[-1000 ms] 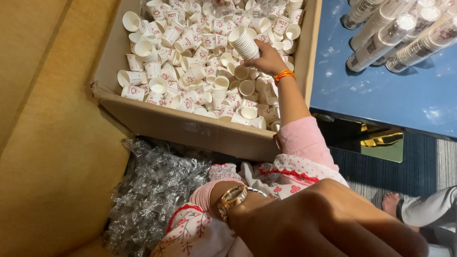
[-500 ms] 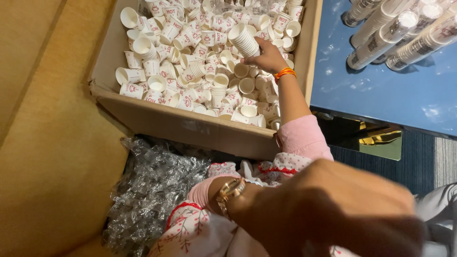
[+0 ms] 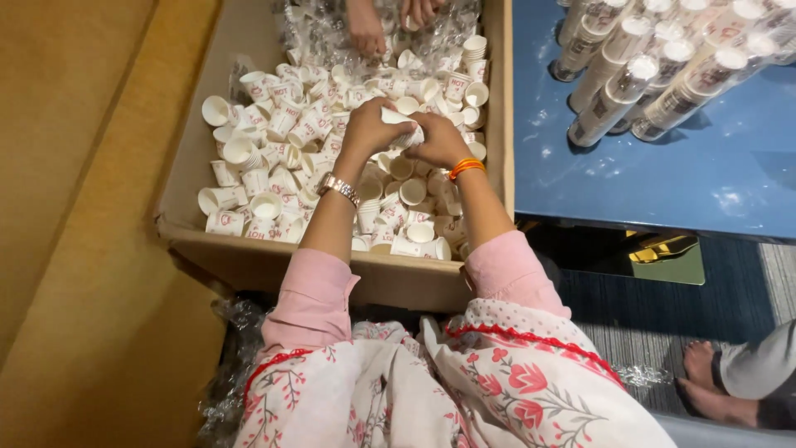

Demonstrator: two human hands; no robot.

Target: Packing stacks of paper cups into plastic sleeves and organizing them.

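Small white paper cups (image 3: 404, 133) are now held between both hands over the brown cardboard box (image 3: 249, 257). A second ago only the right hand (image 3: 441, 141) reached in; now the left hand (image 3: 371, 126) has joined it, fingers of both closed on the cups. More loose cups fill the box, so the gathering goes on.

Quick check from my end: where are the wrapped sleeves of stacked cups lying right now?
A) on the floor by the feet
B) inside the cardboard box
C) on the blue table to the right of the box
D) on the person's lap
C: the wrapped sleeves of stacked cups lie on the blue table, right of the cardboard box of loose cups.
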